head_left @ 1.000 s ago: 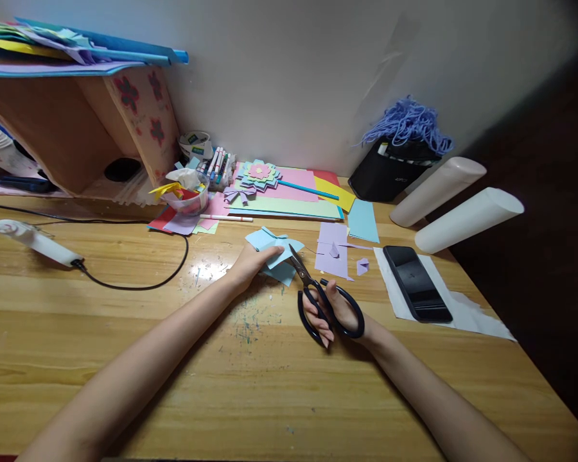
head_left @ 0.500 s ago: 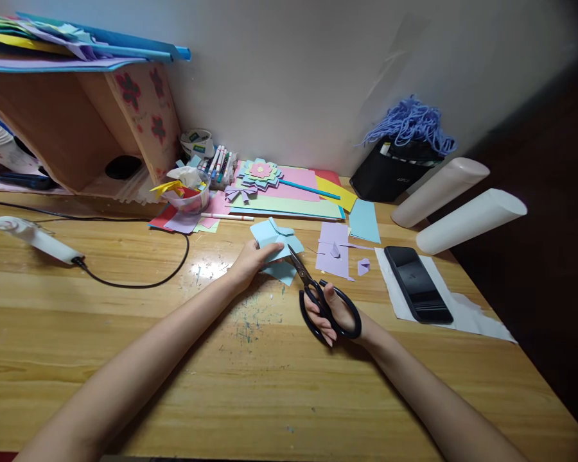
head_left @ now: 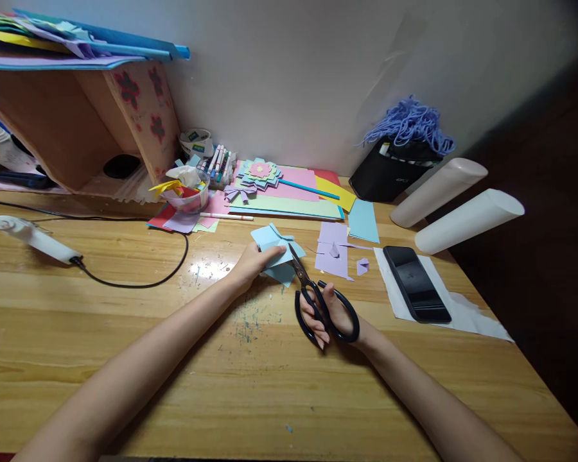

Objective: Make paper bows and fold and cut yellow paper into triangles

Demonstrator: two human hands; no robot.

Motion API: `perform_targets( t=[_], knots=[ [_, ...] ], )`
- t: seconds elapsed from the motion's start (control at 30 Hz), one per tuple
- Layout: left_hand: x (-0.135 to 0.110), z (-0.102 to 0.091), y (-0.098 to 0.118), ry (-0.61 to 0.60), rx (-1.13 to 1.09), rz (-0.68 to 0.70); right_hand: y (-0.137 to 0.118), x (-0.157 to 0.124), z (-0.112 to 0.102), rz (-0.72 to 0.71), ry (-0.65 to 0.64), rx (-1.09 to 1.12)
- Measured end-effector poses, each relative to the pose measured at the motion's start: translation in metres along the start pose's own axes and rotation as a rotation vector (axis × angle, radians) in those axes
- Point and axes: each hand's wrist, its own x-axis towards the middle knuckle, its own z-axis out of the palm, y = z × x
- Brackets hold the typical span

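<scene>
Plainly, the right hand [head_left: 325, 314] is wrapped round the scissors' handles, and from that grip the scissors [head_left: 302, 276] slant forward and leftward — tips at the right side of the light-blue paper [head_left: 270, 237] (whether they bite, I cannot tell). The left hand [head_left: 251, 264], nearer to that paper, pinches it under the thumb — its folded body spreading just ahead.

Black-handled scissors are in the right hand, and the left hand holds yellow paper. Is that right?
Only the colour is wrong: the head view shows light-blue paper in the left hand. The black-handled scissors are in the right hand.
</scene>
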Motion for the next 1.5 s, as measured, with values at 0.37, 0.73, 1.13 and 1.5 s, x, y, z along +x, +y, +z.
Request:
perform_targets(
  t=[0.37, 0.73, 1.13, 1.5],
  knots=[
    [0.000, -0.001, 0.000, -0.002, 0.011, -0.003, 0.008, 0.001, -0.002, -0.020, 0.037, -0.003],
    [0.000, -0.001, 0.000, -0.015, -0.011, 0.001, 0.009, 0.000, -0.001, -0.040, 0.025, -0.010],
    [-0.001, -0.002, -0.002, -0.118, -0.030, -0.035, 0.011, 0.000, -0.002, -0.051, 0.014, 0.037],
    [-0.002, 0.000, -0.001, -0.194, -0.169, -0.034, 0.009, 0.000, 0.001, -0.054, 0.026, 0.037]
  ],
)
